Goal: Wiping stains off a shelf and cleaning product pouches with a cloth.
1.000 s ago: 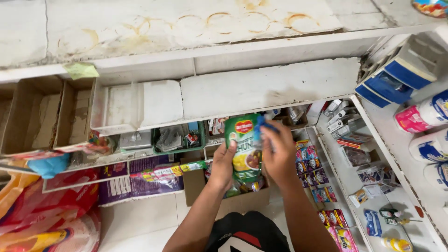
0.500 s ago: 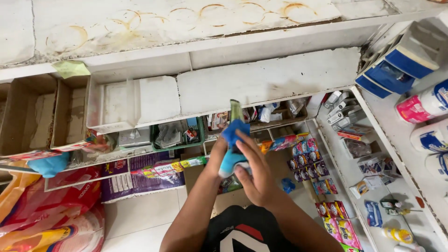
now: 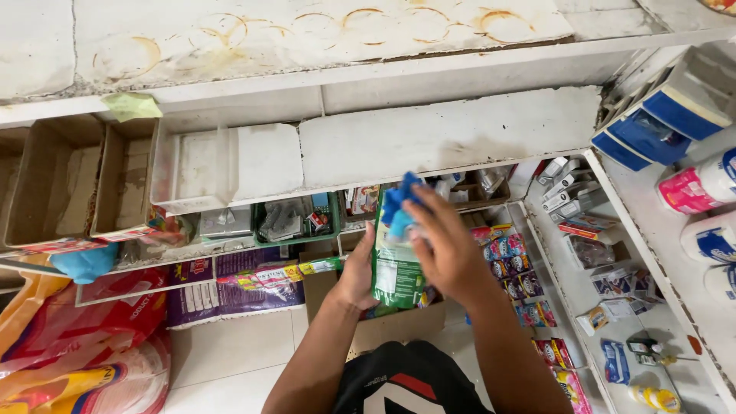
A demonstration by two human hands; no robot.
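Left hand [image 3: 359, 270] grips a green snack bag [image 3: 396, 268] from behind, above an open cardboard box [image 3: 383, 326]. Right hand [image 3: 448, 249] clasps a blue cloth [image 3: 397, 211] against the bag's top.

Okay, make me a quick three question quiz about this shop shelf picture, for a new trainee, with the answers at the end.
1. True or false: the left hand holds the green packet from its left side.
2. What does the right hand press against the top of that packet? A) a blue cloth B) a yellow bottle C) a red bag
3. Fill in: the small green basket on the shelf sits to the ___ of the hands in the picture.

Key: 1 true; 2 A, the blue cloth; 3 left.
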